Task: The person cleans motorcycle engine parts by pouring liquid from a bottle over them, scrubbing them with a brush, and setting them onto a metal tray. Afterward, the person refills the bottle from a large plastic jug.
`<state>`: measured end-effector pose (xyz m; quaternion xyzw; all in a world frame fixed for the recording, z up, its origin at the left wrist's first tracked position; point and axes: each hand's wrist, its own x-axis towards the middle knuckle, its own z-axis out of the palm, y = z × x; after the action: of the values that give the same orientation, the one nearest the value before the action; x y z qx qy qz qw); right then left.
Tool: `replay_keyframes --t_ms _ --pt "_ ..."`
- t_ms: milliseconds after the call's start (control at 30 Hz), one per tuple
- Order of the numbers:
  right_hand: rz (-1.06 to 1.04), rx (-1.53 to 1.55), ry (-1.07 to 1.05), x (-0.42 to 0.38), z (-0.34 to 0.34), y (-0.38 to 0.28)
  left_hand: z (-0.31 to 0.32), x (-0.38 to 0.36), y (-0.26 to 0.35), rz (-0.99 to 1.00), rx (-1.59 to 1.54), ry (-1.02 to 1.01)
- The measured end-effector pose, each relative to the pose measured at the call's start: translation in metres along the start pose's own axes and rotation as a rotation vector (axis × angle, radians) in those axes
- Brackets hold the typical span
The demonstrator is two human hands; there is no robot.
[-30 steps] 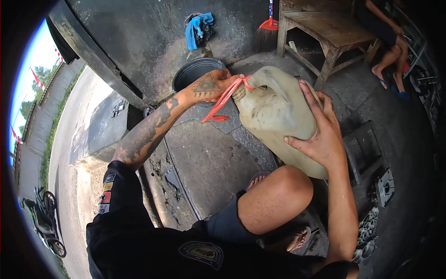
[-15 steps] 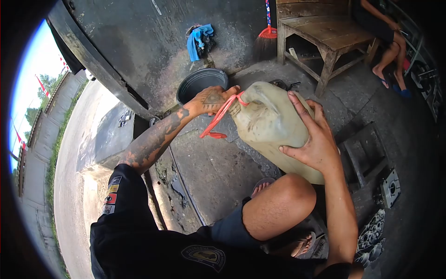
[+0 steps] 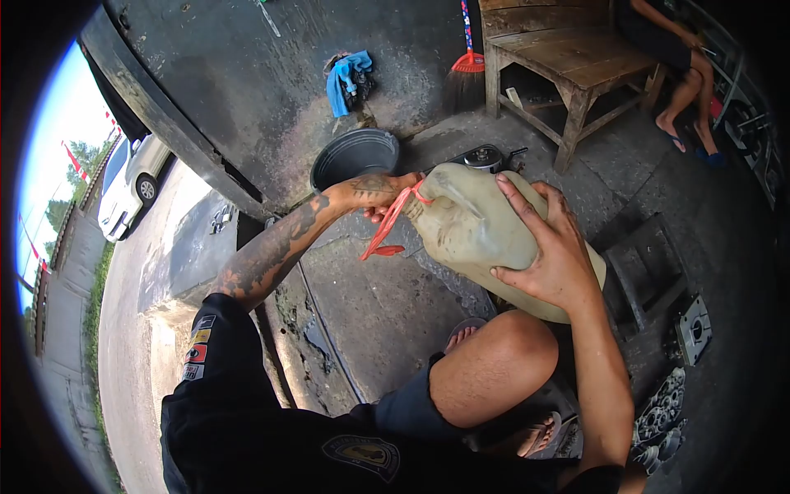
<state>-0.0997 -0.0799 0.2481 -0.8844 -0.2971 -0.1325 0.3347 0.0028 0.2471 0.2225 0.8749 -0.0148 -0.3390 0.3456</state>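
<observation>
A cloudy, pale plastic jerry can (image 3: 473,222) is tilted in front of me, its neck pointing left. My left hand (image 3: 385,193) is closed around the mouth end of the neck; whether a cap is under the fingers is hidden. A red plastic strip (image 3: 387,239) is tied round the neck and dangles. My right hand (image 3: 555,255) grips the can's body from the right, thumb and fingers spread over its surface. Behind my left hand stands a black bucket (image 3: 355,156) against the wall.
A wooden bench (image 3: 576,62) stands at the back right, with a seated person's legs (image 3: 690,107) beside it. A broom (image 3: 467,74) and a blue cloth (image 3: 346,81) are by the wall. Metal engine parts (image 3: 661,412) lie at right. A car (image 3: 136,181) is on the road.
My left hand has turned at the neck, its fingers now curling underneath. The can has dipped slightly, and a round black part shows behind it. A car has come into view at left.
</observation>
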Motion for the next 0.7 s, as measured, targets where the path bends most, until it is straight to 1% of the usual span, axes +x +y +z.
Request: replay_keyframes --t_ms 33,67,133,167,233,300,367,400,467,500,567,600,633,700 --pt "0.003 -0.015 0.002 0.0 0.0 0.001 0.003 -0.002 0.003 0.02 0.001 0.122" --pt "0.006 -0.031 0.006 0.0 0.0 0.002 0.002 -0.006 0.006 0.024 0.004 0.121" --pt "0.013 -0.036 0.023 -0.003 0.0 0.007 0.0 -0.015 0.007 0.197 -0.076 0.103" --pt "0.015 -0.041 0.041 -0.004 0.0 0.01 0.001 -0.015 0.007 0.199 -0.075 0.103" --pt "0.032 -0.014 0.054 -0.006 0.0 0.014 0.005 -0.019 0.008 0.626 -0.083 0.099" --pt "0.042 0.015 0.064 -0.006 0.002 0.014 0.005 -0.028 0.014 0.632 -0.097 0.077" --pt "0.023 0.019 0.05 -0.004 0.003 0.012 0.002 -0.035 0.02 0.693 0.069 0.107" --pt "0.025 0.02 0.048 -0.005 0.004 0.012 0.003 -0.039 0.021 0.692 0.067 0.105" --pt "0.05 0.049 0.11 -0.006 0.004 0.014 0.003 -0.044 0.021 0.57 -0.189 0.232" --pt "0.05 0.049 0.111 -0.006 0.004 0.015 -0.001 -0.042 0.017 0.57 -0.188 0.232" --pt "0.042 0.106 0.122 -0.006 0.002 0.015 -0.01 -0.041 0.016 0.512 -0.186 0.06" --pt "0.038 0.105 0.124 -0.005 0.001 0.014 -0.009 -0.04 0.015 0.624 -0.099 0.048" --pt "0.02 0.119 0.117 -0.004 0.0 0.013 -0.011 -0.043 0.017 0.623 -0.098 0.051" --pt "0.001 0.134 0.11 -0.003 0.0 0.012 -0.017 -0.045 0.02 0.688 0.022 -0.016"
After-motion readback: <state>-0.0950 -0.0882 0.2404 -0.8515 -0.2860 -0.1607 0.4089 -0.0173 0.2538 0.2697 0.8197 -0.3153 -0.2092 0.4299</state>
